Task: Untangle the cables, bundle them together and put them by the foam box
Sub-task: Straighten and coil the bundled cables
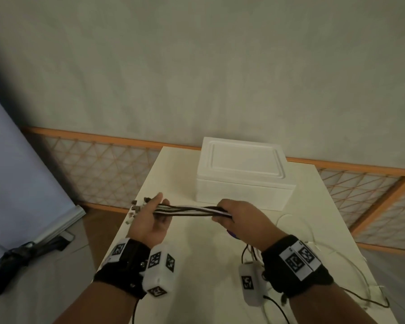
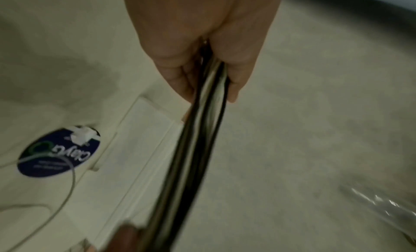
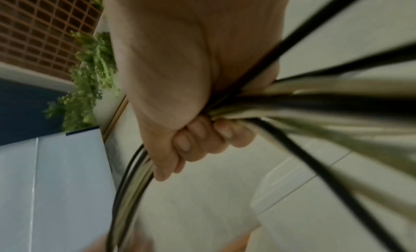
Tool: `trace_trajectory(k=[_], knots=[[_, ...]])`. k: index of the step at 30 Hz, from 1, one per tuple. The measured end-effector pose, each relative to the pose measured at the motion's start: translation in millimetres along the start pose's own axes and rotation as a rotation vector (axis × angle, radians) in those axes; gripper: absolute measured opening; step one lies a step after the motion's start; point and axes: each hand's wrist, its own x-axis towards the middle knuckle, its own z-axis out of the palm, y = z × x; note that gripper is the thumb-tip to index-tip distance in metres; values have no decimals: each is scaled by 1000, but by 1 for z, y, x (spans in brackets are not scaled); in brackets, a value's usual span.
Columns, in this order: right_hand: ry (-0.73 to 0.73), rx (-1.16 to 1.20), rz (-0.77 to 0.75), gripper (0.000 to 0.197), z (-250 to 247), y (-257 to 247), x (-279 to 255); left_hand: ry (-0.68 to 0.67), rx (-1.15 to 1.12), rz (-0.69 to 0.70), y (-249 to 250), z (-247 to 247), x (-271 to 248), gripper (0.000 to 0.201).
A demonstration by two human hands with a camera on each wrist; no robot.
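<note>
A bundle of black and white cables (image 1: 189,210) stretches level between my two hands above the white table (image 1: 173,253). My left hand (image 1: 156,215) holds it near the connector ends (image 1: 136,208), which fan out past the fingers. In the left wrist view the cables (image 2: 198,140) run out between the thumb and fingers of that hand (image 2: 202,74). My right hand (image 1: 227,212) grips the bundle in a fist, and the right wrist view shows its fingers (image 3: 198,136) curled round the cables (image 3: 315,102). The white foam box (image 1: 243,176) stands just behind the hands, lid on.
Loose cable tails (image 1: 318,251) trail over the table to the right of my right wrist. A round blue disc (image 2: 58,152) lies on the table under my right hand. The table's left edge (image 1: 124,220) is close to my left hand. An orange lattice fence (image 1: 98,167) runs behind.
</note>
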Motion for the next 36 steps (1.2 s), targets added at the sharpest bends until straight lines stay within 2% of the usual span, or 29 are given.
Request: trace_trajectory(k=[1, 2, 4, 6, 7, 9, 10, 12, 13, 14, 16, 19, 21, 23, 25, 26, 28, 30, 36], knots=[[4, -15, -14, 20, -2, -3, 2, 24, 50, -20, 1, -11, 0, 14], [2, -37, -29, 21, -4, -5, 4, 54, 127, -45, 4, -23, 1, 21], [-18, -102, -43, 23, -4, -9, 7, 130, 303, -40, 16, -50, 6, 52], [-36, -179, -48, 24, -4, -13, 10, 205, 478, 147, 28, -65, 4, 78], [-48, -221, -58, 25, -3, -15, 11, 178, 587, 307, 33, -65, 0, 77], [-83, -293, -88, 25, -1, -23, 13, -44, 875, 557, 34, -42, -21, 58], [-95, -314, -103, 24, 0, -29, 14, -231, 1093, 624, 28, -24, -29, 63], [-94, -318, -132, 24, 1, -43, 17, -591, 1447, 616, 5, 8, -40, 86], [-82, -299, -138, 25, -1, -49, 17, -683, 1532, 603, -5, 18, -42, 91], [-70, -272, -128, 25, -3, -53, 17, -689, 1571, 636, -11, 24, -38, 88], [-37, -196, -99, 23, -7, -53, 13, -640, 1596, 703, -14, 36, -37, 69], [67, -24, -100, 20, 3, -48, -1, -662, 1748, 694, -13, 45, -38, 55], [190, -10, -112, 25, 18, -44, -10, -665, 1850, 703, -14, 47, -39, 53], [357, -6, -57, 36, 26, -38, -21, -608, 1956, 742, -13, 48, -40, 46], [483, 35, -2, 38, 24, -30, -30, -508, 2050, 827, -8, 46, -37, 20], [493, 79, 21, 29, 23, -28, -34, -467, 2076, 857, -4, 45, -36, 12], [442, 210, 37, 10, 21, -27, -38, -416, 2094, 894, -2, 45, -38, 20], [434, 301, 63, 14, 22, -30, -36, -407, 2080, 931, -5, 46, -42, 25], [296, 658, 318, 23, 10, -34, -22, -327, 1893, 1011, -1, 53, -47, 24]])
